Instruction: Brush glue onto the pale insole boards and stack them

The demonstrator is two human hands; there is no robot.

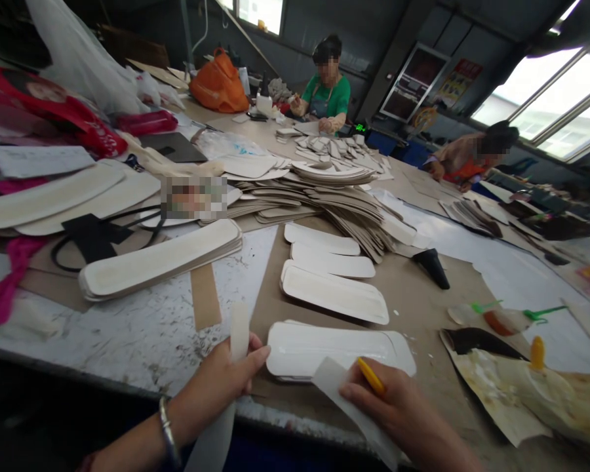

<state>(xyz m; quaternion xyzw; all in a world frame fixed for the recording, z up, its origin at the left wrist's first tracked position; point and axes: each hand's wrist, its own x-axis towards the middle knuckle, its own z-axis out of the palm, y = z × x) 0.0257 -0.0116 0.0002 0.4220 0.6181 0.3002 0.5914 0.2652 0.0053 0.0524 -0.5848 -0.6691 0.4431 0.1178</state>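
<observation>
My left hand [226, 373] is closed on a long white strip [240, 324], pinched between thumb and fingers; the strip hangs down past the table edge. My right hand [393, 400] grips another pale strip [332, 380] and a thin yellow stick-like tool [371, 375], whose ends are partly hidden by the fingers. Between and just beyond my hands lies a stack of long white rounded panels [324, 347], the top one with a glossy patch. Behind it, more white panels [334, 292] lie in a row on brown board [265, 298].
Big piles of curved panels [319, 196] stand mid-table; another stack [162, 259] lies left. At right are a black cone [432, 267], bottles with green nozzles [509, 321] and a glue-stained container [535, 387]. Two people work across the table, one in green [341, 95].
</observation>
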